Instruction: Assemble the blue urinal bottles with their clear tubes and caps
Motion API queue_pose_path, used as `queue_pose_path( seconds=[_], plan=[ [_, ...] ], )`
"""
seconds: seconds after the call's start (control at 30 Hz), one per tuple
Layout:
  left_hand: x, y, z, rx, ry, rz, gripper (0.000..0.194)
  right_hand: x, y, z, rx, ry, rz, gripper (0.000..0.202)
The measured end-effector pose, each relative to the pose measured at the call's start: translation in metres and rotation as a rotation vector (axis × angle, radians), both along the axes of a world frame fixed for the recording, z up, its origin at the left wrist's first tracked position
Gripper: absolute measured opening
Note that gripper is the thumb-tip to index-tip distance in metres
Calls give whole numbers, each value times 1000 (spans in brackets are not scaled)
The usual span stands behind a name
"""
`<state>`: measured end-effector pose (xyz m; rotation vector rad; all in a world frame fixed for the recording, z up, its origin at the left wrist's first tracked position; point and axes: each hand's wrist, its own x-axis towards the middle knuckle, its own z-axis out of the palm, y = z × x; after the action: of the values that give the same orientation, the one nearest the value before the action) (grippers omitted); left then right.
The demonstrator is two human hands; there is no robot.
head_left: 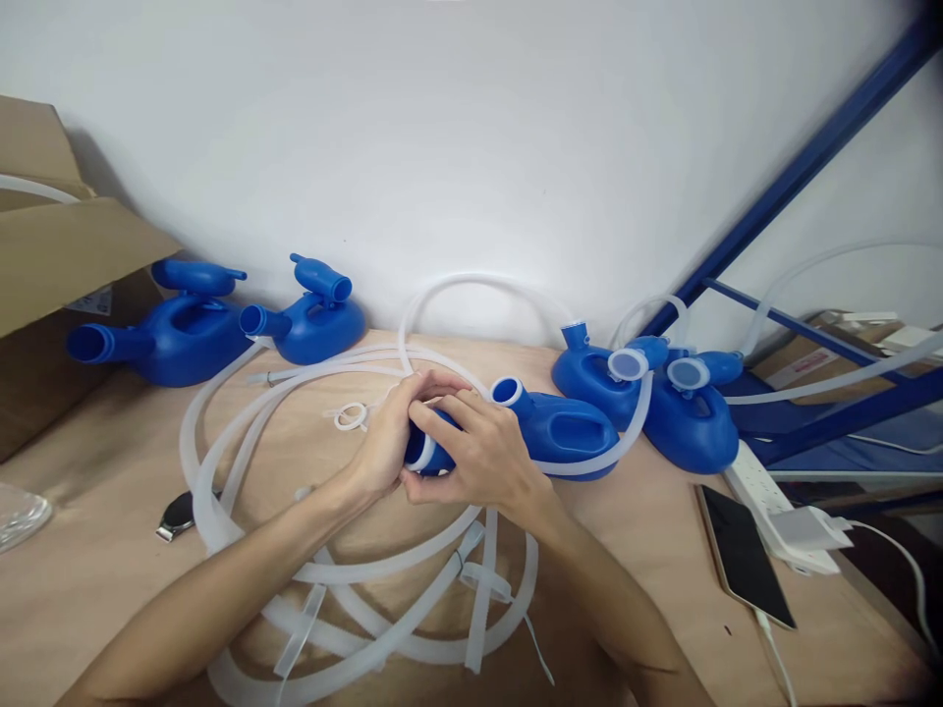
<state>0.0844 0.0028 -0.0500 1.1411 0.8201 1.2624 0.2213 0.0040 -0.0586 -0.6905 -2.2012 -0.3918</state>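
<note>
My left hand (389, 432) and my right hand (482, 447) are both closed around a small blue plastic funnel (434, 452) with a white ring at its round mouth. My fingers cover much of the funnel. Just right of my hands lies a blue urinal bottle (571, 432) with a white ring on its open neck. Clear coiled tubing (346, 565) spreads under my forearms. A loose white ring (351, 416) rests left of my left hand, and a clear cap with a strap (486, 581) lies below my right hand.
At the back left stand two blue bottles (198, 339) (320, 329) beside a cardboard box (81, 265). Two more bottles (596, 378) (689, 427) with tubing stand near a blue metal rack (810, 128). A watch (181, 516), a phone (744, 555) and a power strip (770, 501) lie on the table.
</note>
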Motion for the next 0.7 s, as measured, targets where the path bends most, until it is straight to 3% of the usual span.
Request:
queue_pose_path(
  seconds=[0.1, 0.23, 0.3, 0.43, 0.53, 0.6, 0.7],
  plan=[
    [-1, 0, 3, 18, -6, -28, 46, 4, 4, 4, -13, 1, 55, 46],
    [-6, 8, 2, -3, 29, -203, 61, 28, 12, 16, -83, -18, 198, 55],
    [-13, 16, -3, 63, 253, -268, 63, 50, 12, 23, -119, -4, 192, 63],
    [-28, 32, -25, 310, 1017, -429, 59, 115, 2, 30, -210, -7, 15, 86],
    [-33, 39, -43, 343, 1462, -551, 63, 165, -12, 24, -350, -76, -105, 75],
    [-33, 41, -51, 277, 1632, -616, 68, 193, -20, 15, -416, -50, -126, 66],
    [-29, 42, -55, 206, 1737, -657, 77, 223, -28, 1, -500, 20, -146, 60]
  ],
)
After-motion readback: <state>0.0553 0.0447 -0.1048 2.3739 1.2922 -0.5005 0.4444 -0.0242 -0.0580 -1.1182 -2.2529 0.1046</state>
